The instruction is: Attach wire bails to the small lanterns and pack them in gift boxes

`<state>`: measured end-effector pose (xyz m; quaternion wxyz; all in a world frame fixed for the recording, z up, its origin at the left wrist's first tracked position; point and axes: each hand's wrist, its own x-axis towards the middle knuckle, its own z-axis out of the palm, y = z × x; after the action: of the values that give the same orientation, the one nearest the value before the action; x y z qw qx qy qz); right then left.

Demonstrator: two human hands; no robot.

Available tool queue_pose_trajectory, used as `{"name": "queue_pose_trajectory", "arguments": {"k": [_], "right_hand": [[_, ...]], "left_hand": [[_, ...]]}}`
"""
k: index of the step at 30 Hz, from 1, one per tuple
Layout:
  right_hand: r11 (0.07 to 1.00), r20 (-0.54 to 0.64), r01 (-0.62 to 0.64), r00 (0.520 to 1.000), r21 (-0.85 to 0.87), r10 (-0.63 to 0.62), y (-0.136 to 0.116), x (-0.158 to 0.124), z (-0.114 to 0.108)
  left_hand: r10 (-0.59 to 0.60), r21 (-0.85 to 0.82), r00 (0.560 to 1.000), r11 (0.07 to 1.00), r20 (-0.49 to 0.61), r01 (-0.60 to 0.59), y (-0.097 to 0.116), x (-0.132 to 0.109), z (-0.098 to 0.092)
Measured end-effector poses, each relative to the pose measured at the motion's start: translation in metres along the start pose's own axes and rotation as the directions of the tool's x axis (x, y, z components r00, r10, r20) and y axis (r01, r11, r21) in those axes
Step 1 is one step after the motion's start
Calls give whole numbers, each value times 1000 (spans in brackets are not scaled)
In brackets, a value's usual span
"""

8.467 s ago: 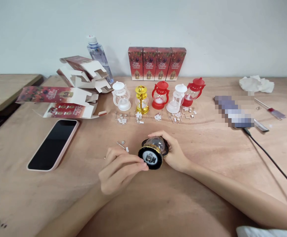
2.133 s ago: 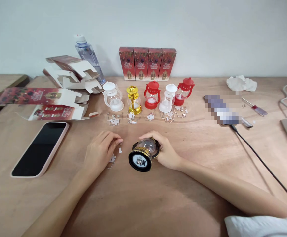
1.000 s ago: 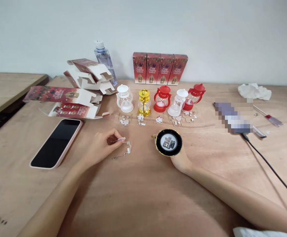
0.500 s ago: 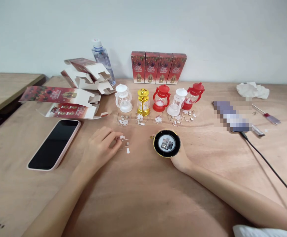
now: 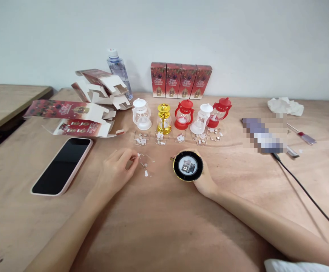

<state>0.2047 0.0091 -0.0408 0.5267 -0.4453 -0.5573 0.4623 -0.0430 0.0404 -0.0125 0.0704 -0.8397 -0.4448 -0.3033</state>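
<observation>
Our right hand clasps one lantern, base toward us, mid-table. Our left hand pinches one wire part just left of it. Beyond we count five lanterns in a row, four boxes farther back; one phone lies near left.

a plain pale wall fills the top of the frame. below it spreads a light wooden table. a second wooden surface sits at the left edge.

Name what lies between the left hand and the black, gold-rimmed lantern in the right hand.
Head view: a thin bent wire and small white bits on the wooden table.
</observation>
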Motion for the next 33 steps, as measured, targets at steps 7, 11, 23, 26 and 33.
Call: {"name": "queue_pose_trajectory", "arguments": {"k": [7, 11, 23, 26, 33], "right_hand": [[1000, -11, 17, 1000, -24, -17, -2, 1, 0], [1000, -8, -11, 1000, -18, 11, -4, 1, 1], [994, 41, -64, 997, 87, 60, -4, 3, 2], [995, 30, -53, 998, 88, 51, -5, 3, 2], [987, 43, -71, 997, 141, 65, -5, 4, 2]], "left_hand": [[-33, 153, 996, 988, 86, 20, 0, 0, -2], [-63, -3, 997, 998, 45, 63, 5, 3, -13], [-350, -561, 924, 738, 157, 375, 56, 38, -24], [-323, -670, 924, 642, 204, 372, 64, 54, -25], [-226, -642, 964, 721, 139, 261, 66, 77, -29]]}}
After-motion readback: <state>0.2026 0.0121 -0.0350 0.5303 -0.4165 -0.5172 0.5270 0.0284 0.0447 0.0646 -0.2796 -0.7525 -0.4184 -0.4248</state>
